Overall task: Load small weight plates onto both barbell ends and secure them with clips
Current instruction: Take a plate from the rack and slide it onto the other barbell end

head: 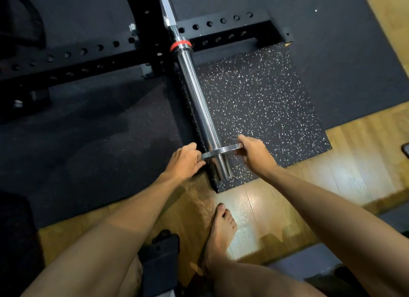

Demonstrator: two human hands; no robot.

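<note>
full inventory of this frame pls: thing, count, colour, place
chrome barbell sleeve: 1, silver, runs from the rack toward the camera
red ring on the sleeve collar: 1, red, far end of the sleeve
small round metal weight plate: 1, silver-grey, threaded on the sleeve near its near end
black perforated steel rack: 1, black, upper left, crossing under the bar
speckled rubber mat: 1, black with white flecks, under the sleeve
dark rubber flooring: dark grey, left and top
wooden floor: brown, right and bottom
black object: 1, bottom centre, unclear what
bare foot: 1, on the wood
left hand: grips the plate's left edge
right hand: grips the plate's right edge
</note>
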